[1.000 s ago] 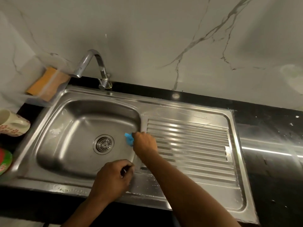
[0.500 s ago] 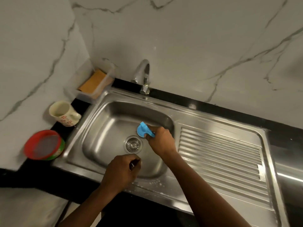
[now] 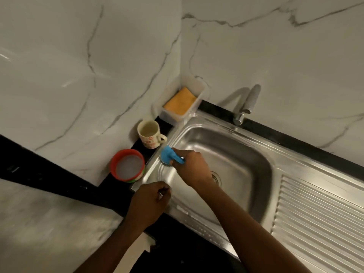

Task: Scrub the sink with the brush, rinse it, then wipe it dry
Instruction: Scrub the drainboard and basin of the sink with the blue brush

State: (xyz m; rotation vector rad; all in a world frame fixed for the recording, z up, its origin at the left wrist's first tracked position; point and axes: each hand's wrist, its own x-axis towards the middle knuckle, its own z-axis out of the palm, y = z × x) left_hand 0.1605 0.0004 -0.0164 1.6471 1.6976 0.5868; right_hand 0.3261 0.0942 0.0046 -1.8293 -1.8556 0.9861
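Note:
A steel sink (image 3: 246,154) with a ribbed drainboard (image 3: 319,211) on its right fills the right half of the head view. My right hand (image 3: 192,168) is closed round a blue brush (image 3: 167,155), whose head presses on the basin's upper left rim. Part of the drain (image 3: 216,178) shows just beyond my right wrist. My left hand (image 3: 150,201) is curled into a fist on the sink's front left corner; whether anything is in it is not visible. The tap (image 3: 247,103) stands behind the basin with no water running.
Left of the sink on the black counter stand a flowered mug (image 3: 150,134), a red-rimmed tub of white paste (image 3: 128,167) and a clear box holding an orange sponge (image 3: 180,103). Marble walls meet in a corner behind them.
My right hand has carried the blue brush from the basin's right wall, past the drain, to its left rim. The view has swung left, showing the mug and tub.

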